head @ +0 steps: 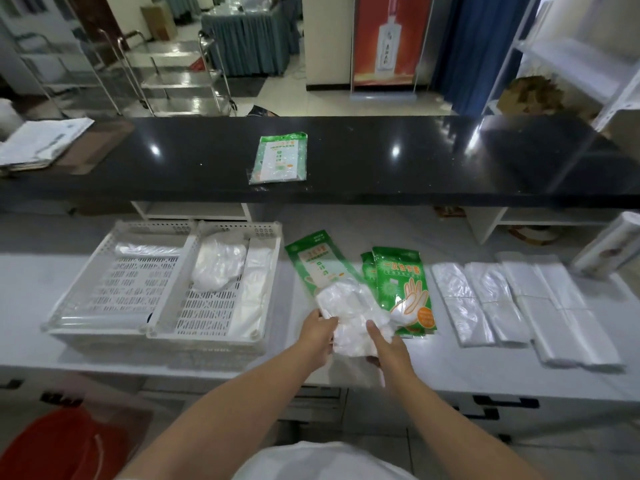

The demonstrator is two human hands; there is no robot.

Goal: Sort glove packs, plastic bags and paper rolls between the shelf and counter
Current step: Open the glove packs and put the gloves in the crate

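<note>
Both hands grip one crumpled plastic bag (349, 306) above the near middle of the white shelf (31, 285). The left hand (317, 332) curls its fingers round the bag's left edge. The right hand (389, 344) pinches the right edge, thumb on top, fingers beneath.

The bag overlaps the near ends of the green packs behind it: a tilted glove pack (311, 258) to the left and a stacked pair of glove packs (401, 282) to the right. A single glove pack (280, 157) lies flat on the black counter (450, 157), near its front edge.

Right of the hands, flat bag stacks (498, 299) lie side by side on the shelf. A paper roll (609, 244) sits at the far right edge.

Left of the hands stand two white perforated baskets, touching. The left basket (138, 289) holds flat clear film; the right basket (207, 313) holds a bunched bag (218, 261). Papers (41, 140) rest on the counter's left end.
</note>
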